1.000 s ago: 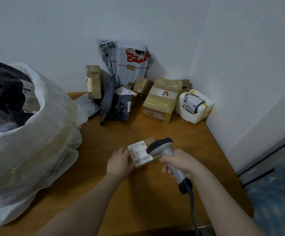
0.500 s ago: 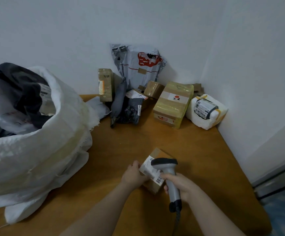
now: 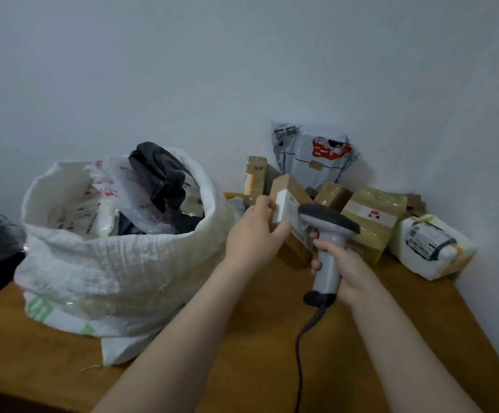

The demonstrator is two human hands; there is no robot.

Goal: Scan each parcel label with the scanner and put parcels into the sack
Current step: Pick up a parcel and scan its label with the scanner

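My left hand (image 3: 252,236) grips a small brown cardboard parcel (image 3: 287,189) with a white barcode label, held up above the table beside the sack's right rim. My right hand (image 3: 345,265) holds the grey handheld scanner (image 3: 327,234) by its handle, its dark head just right of the label. The white woven sack (image 3: 117,263) stands open at the left on the wooden table (image 3: 272,338), holding several bagged parcels, black and white.
In the far right corner lie more parcels: a taped yellow-brown box (image 3: 373,219), a white wrapped parcel (image 3: 433,245), a grey mailer bag (image 3: 313,156) leaning on the wall, and small brown boxes. The scanner cable (image 3: 300,353) trails toward me. A dark object sits at the left edge.
My left hand has lifted the small parcel off the table and carried it up toward the sack. The scanner has risen alongside it. The view has swung left.
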